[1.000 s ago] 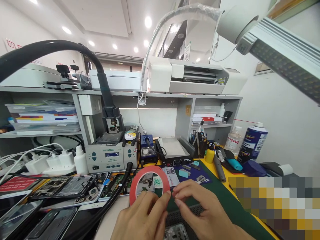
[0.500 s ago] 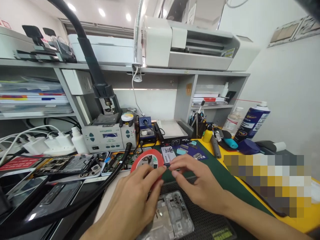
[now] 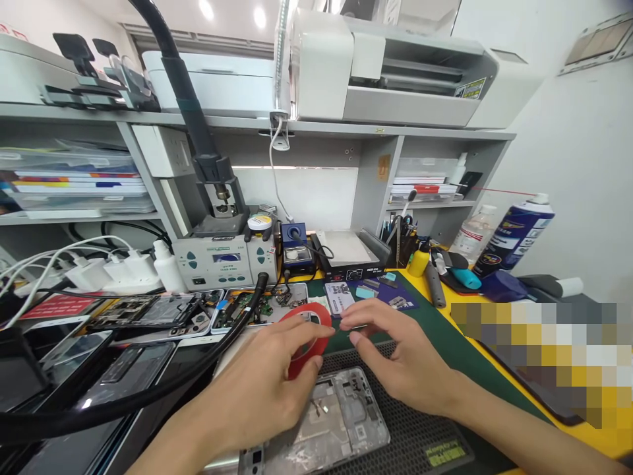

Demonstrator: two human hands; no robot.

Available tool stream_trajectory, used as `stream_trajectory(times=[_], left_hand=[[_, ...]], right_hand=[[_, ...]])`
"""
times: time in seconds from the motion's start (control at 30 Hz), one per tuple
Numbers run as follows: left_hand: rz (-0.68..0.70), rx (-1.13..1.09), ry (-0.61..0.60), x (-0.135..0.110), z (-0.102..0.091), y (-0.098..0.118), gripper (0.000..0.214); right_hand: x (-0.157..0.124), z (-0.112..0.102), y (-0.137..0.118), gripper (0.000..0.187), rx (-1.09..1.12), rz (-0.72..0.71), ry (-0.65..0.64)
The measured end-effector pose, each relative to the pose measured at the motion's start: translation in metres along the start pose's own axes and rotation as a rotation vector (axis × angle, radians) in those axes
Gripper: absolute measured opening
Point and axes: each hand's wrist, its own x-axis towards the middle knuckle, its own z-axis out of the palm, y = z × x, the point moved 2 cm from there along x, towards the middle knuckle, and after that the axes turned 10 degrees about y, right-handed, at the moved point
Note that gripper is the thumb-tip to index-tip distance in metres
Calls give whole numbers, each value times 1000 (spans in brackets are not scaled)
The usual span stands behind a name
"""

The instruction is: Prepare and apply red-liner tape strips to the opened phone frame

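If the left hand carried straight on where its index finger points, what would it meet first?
The left hand would likely meet the right hand first, at its fingertips, across a small gap. Depth is unclear in this view, so it could pass in front or behind.

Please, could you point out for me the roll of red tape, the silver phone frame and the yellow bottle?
Roll of red tape [image 3: 321, 346]: head view, lower right part of its ring.
Silver phone frame [image 3: 337, 422]: head view, middle of its inner face.
Yellow bottle [image 3: 418, 264]: head view, its body.
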Motion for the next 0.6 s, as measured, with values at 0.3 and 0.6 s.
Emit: stream_trajectory(times=[0.3, 0.6], left_hand=[[-63, -25, -1, -4, -2, -8, 36], [-216, -333, 50, 0, -8, -3, 35]], right_hand=[[0, -3, 6, 19, -5, 128, 12], [3, -2, 10, 16, -12, 167, 51]])
